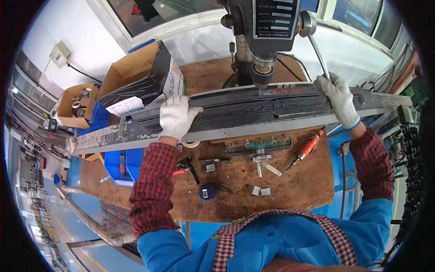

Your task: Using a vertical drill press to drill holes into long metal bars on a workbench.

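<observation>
between our left hand (175, 117) and right hand (336, 93), the drill chuck (263, 75) hangs above the far side of the metal profile (235, 120); we could pass along its near side. the large box (136, 86) blocks us at back left. we could reach between the tape measure (206, 192) and metal blocks (265, 192).

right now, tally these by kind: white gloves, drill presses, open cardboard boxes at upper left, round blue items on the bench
White gloves: 2
Drill press: 1
Open cardboard boxes: 2
Round blue item: 1
Total: 6
</observation>
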The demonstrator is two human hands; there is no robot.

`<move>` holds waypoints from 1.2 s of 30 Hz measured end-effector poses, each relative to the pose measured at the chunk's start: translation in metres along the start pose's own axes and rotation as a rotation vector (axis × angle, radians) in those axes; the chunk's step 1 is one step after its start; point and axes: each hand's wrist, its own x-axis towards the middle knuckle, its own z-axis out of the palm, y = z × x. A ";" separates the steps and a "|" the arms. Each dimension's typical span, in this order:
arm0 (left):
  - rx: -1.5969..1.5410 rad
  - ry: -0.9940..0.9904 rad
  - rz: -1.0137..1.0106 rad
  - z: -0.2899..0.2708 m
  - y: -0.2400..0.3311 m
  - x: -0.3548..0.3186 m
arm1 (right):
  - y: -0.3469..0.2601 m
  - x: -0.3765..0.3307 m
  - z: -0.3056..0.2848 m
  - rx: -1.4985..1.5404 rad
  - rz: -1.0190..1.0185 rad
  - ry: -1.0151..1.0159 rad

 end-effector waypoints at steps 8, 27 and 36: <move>-0.006 0.038 0.037 0.011 -0.008 0.005 | 0.050 0.053 0.046 -0.055 -0.204 0.250; -0.008 0.121 0.042 0.007 -0.011 0.000 | -0.161 0.053 -0.086 -1.188 -0.663 0.365; -0.058 0.055 0.021 0.005 -0.002 0.011 | -0.205 0.146 -0.066 -0.605 -0.839 0.319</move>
